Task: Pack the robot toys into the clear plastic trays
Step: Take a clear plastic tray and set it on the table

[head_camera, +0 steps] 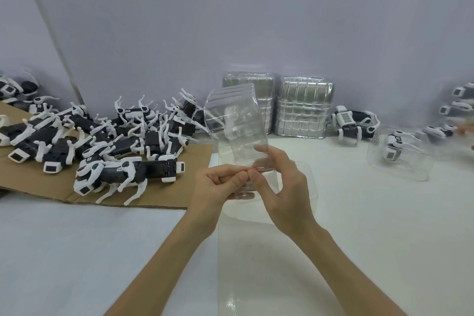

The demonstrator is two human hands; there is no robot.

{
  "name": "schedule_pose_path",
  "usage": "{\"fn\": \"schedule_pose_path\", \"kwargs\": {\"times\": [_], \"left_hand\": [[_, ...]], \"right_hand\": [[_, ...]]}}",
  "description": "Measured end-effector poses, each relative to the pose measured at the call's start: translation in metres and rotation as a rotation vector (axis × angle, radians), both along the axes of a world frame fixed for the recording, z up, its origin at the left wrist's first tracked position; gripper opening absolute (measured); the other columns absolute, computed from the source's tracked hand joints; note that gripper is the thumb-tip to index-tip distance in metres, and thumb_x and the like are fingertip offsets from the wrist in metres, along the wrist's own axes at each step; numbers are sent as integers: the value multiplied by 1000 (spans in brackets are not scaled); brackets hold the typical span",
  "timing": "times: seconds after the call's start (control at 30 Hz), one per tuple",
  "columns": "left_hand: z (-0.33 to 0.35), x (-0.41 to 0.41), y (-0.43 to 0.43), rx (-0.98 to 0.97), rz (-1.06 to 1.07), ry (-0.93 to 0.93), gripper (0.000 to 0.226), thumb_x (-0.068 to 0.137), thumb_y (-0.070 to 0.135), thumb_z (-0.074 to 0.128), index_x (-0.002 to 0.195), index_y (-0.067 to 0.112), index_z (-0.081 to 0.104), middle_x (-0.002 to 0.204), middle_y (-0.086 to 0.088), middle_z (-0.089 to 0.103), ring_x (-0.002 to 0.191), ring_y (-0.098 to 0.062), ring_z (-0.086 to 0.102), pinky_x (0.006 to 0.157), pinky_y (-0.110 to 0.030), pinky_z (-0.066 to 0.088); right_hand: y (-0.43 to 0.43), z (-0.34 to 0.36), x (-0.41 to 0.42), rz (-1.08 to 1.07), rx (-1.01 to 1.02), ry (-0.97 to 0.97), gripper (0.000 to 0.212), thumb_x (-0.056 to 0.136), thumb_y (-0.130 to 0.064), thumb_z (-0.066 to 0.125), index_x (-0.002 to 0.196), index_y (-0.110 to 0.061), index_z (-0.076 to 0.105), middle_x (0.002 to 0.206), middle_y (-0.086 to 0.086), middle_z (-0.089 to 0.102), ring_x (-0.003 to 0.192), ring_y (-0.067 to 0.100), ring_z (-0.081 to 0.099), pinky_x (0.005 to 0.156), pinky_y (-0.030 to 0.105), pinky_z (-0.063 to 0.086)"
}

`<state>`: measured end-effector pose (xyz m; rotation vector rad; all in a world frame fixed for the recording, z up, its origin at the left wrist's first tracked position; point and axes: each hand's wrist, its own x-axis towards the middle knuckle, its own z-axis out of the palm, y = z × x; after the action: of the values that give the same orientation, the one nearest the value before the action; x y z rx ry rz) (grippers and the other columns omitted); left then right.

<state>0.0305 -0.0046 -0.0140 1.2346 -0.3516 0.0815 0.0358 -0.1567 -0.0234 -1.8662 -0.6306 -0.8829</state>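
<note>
Pinching the near rim of the tray (236, 120) in both grips: left hand (218, 187) with thumb pressed against a curled forefinger on the edge, right hand (282, 187) with thumb and forefinger closed on the same edge just beside it, remaining fingers spread loose. Holding it tilted up off the desk (372, 226), far end toward the wall, above a flat tray (311, 182) lying under the hands. Probably working nested shells apart (hard to count layers through clear plastic), so likely at the step of freeing one for packing. Nothing inside it yet. Toys (123, 136) heaped on cardboard (30, 182) to the left, the nearest standing near the left hand. Two stacks (302, 108) of trays against the wall behind, and a packed toy (392, 151) under clear plastic off to the right.

Could go wrong in a few ways from here. Might bring two shells away as one, since thin clear layers cling and hide each other. Might crease or split the rim if squeezed or twisted too hard at so small a pinch. Might slip free altogether, smooth plastic held only at one edge. Might also swing the raised far end into the heap or the stacks and knock something over.
</note>
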Motion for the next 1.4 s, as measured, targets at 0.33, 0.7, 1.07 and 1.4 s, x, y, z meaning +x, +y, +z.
{"fn": "schedule_pose_path", "kwargs": {"times": [0.33, 0.7, 1.07, 1.4], "left_hand": [[2, -4, 2, -20, -67, -18, 10, 87, 14, 69, 90, 9, 77, 100, -24, 73, 91, -35, 74, 70, -37, 60], [4, -5, -5, -13, -27, -169, 22, 94, 10, 57, 100, 17, 77, 104, -16, 75, 99, -36, 72, 80, -36, 59], [6, -4, -5, -84, 75, -101, 15, 80, 7, 67, 86, 13, 80, 88, -17, 76, 84, -36, 75, 64, -36, 61], [13, -1, -2, -43, 153, -30, 16, 65, 21, 83, 72, 11, 73, 77, -16, 76, 72, -33, 75, 52, -33, 59]], "right_hand": [[1, 3, -2, 122, 111, 63, 24, 89, -33, 68, 108, -31, 53, 90, -14, 68, 93, 10, 69, 82, 12, 46], [-2, 9, -2, 161, 84, 157, 30, 84, -22, 79, 107, -25, 60, 91, -15, 74, 93, 8, 70, 84, 14, 48], [-1, 14, -4, 164, 83, 167, 31, 83, -16, 80, 109, -19, 64, 87, -10, 74, 89, 7, 71, 84, 14, 50], [-3, 20, -3, 194, 197, 179, 28, 81, -25, 81, 106, -18, 69, 83, -6, 73, 83, 18, 70, 77, 29, 53]]}}
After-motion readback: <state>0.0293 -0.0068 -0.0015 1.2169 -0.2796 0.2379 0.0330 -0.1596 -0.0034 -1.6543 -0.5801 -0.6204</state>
